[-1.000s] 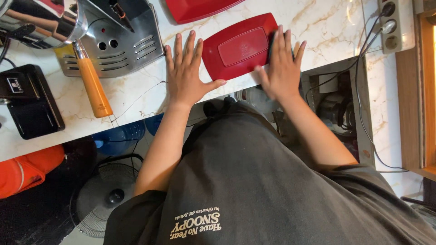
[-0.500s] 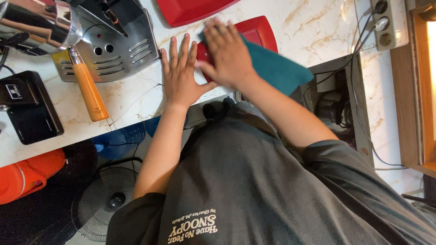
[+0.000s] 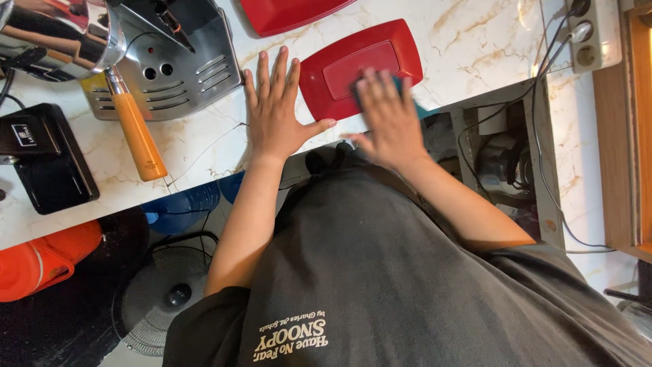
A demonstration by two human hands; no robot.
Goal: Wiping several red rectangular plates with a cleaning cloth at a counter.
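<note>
Evidently wiping is in hand: the right hand, fingers spread flat, presses a teal cloth onto the red rectangular plastic tray at the marble surface's near edge, while the left hand, open-palmed, steadies it. Unwiped corners call for attention.

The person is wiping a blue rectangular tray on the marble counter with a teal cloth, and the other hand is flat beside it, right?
Not quite: the rectangular tray is red, not blue. The head view shows the right hand pressing a teal cloth on it, on the marble counter, with the left hand flat beside it.
</note>
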